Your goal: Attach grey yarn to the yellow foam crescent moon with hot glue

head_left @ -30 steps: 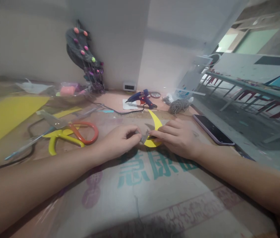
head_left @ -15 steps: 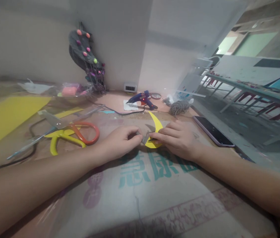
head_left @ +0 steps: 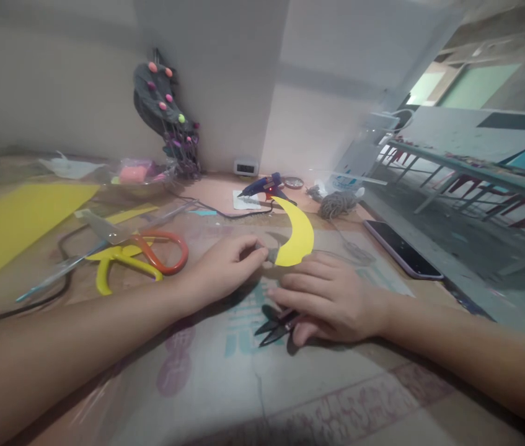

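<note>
Now, table across lower frame. Right hand, right of centre, fingers curled in grip; left hand, centre, thumb and forefinger pinched. Yellow crescent mid-frame, just beyond both. Black snips in right grip, blades apart, aimed lower left. Grey strand in left pinch, at crescent's lower tip. Best handling: pinch steady, strand snug, blades off crescent's edge. Table edge over right; moving room lower centre.
</note>
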### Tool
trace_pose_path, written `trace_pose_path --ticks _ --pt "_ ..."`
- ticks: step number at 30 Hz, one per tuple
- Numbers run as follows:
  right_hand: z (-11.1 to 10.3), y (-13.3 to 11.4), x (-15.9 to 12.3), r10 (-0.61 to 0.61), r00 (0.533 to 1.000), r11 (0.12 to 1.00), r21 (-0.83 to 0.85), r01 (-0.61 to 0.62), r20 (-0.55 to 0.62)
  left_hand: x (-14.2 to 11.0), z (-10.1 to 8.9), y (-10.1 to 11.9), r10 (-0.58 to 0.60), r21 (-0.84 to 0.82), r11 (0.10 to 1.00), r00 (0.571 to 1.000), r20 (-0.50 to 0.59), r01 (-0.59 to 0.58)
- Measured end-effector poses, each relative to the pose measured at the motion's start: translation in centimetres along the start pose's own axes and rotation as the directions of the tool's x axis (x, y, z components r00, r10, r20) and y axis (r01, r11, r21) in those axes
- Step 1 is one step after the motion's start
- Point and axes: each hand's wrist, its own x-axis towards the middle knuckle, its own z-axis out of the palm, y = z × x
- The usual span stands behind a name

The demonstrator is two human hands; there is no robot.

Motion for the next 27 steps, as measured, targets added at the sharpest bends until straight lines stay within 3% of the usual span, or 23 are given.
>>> trace_pose_path --ticks 4,7,12,14,16,18,20,25,27 --pt "0.5 1.0 -0.5 0.218 0.96 0.974 -0.027 -0.226 -0.176 -0.1 0.0 0.2 0.031 0.081 0.996 0.999 0.041 -0.035" --pt "0.7 1.7 -0.7 0.348 0.916 0.931 -0.044 -0.363 -0.198 -0.3 0.1 0.4 0.074 0.139 0.987 0.994 0.075 -0.084" --pt "0.5 2.0 -0.7 0.412 0.884 0.91 0.042 -0.413 -0.222 -0.5 0.0 0.7 0.09 0.104 0.99 0.992 0.089 -0.1" --pt "0.5 2.3 -0.9 0.515 0.8 0.856 0.141 -0.497 -0.308 -0.5 -0.2 0.6 0.046 -0.006 0.999 0.996 0.071 -0.046" --pt "0.8 2.8 -1.1 0.668 0.656 0.744 0.304 -0.595 -0.351 -0.6 -0.4 0.6 0.004 -0.139 0.99 0.999 0.042 0.002" --pt "1.2 3.3 -1.3 0.791 0.536 0.609 0.46 -0.646 -0.295 -0.6 -0.6 0.5 -0.018 -0.224 0.974 0.999 0.037 0.026" --pt "1.5 3.6 -1.4 0.853 0.484 0.504 0.553 -0.664 -0.196 -0.7 -0.6 0.5 -0.016 -0.231 0.973 0.999 0.044 0.025" --pt "1.4 2.9 -0.8 0.874 0.485 0.277 0.796 -0.538 0.024 -0.6 -0.4 0.5 0.005 -0.203 0.979 0.999 0.049 0.006" --pt "1.1 2.6 -0.6 0.884 0.462 0.179 0.862 -0.474 0.07 -0.5 -0.4 0.5 -0.008 -0.217 0.976 0.999 0.045 0.017"
